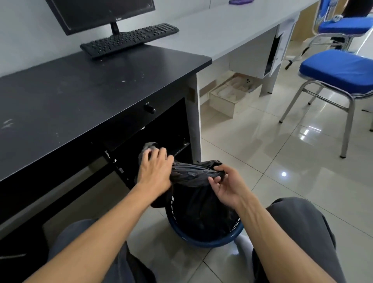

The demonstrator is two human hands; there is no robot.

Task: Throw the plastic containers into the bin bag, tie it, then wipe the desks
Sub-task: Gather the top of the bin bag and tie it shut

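A black bin bag (198, 202) sits in a blue plastic basket (210, 241) on the tiled floor between my knees. Its top is gathered and twisted into a band running left to right. My left hand (154, 170) grips the left end of that band, with a loose flap of bag sticking up behind the fingers. My right hand (226, 186) pinches the right end between thumb and fingers. The bag's contents are hidden; no plastic containers show. The black desk (80, 97) stands to the left, the grey desk (222, 28) behind it.
A monitor (101, 14) and black keyboard (129, 39) sit at the back of the black desk, whose top shows pale smudges. A purple item (240, 1) lies on the grey desk. Two blue chairs (337, 70) stand at the right. A box (228, 97) sits under the grey desk.
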